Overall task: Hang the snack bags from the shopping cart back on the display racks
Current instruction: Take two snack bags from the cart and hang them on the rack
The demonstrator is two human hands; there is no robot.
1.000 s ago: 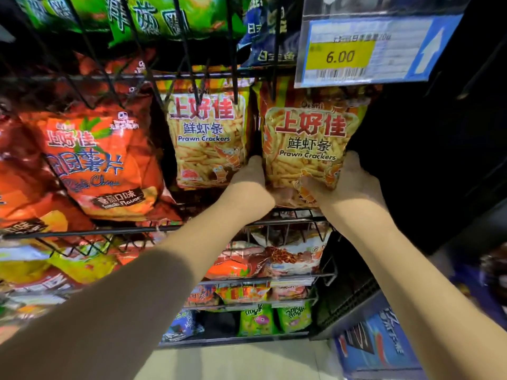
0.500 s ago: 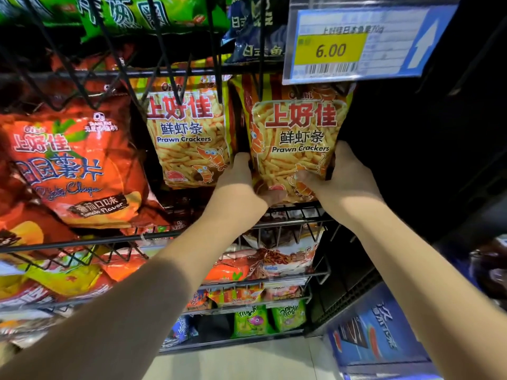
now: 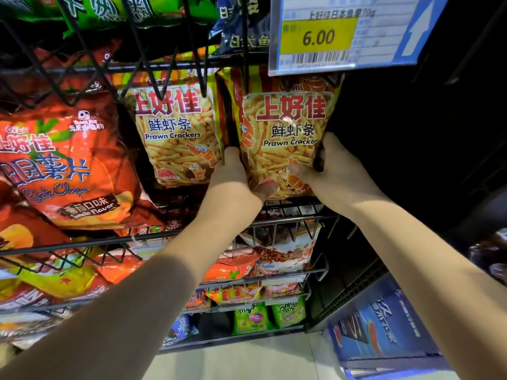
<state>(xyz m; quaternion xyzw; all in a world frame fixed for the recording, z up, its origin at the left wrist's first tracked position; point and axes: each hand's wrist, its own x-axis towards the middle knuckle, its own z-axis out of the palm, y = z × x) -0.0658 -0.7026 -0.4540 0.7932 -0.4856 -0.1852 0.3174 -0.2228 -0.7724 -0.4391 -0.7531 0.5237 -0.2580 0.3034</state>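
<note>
A yellow and orange prawn cracker bag (image 3: pixel 282 133) is held up against the wire display rack (image 3: pixel 164 65), just under the price tag. My left hand (image 3: pixel 233 182) grips its lower left edge, thumb on the front. My right hand (image 3: pixel 337 171) grips its lower right edge, thumb across the front. The bag's top sits behind a black hook wire (image 3: pixel 245 50); whether it hangs on the hook is hidden. A second, identical prawn cracker bag (image 3: pixel 178 135) hangs just to the left. The shopping cart is out of view.
A price tag reading 6.00 (image 3: pixel 348 31) juts out above the held bag. Large orange tomato chip bags (image 3: pixel 60 171) hang at left. Lower wire shelves (image 3: pixel 274 223) hold more snack bags. A blue carton (image 3: pixel 384 333) stands on the floor at lower right.
Both hands have lifted the prawn cracker bag slightly higher against the rack, closer under the price tag. Grips are the same.
</note>
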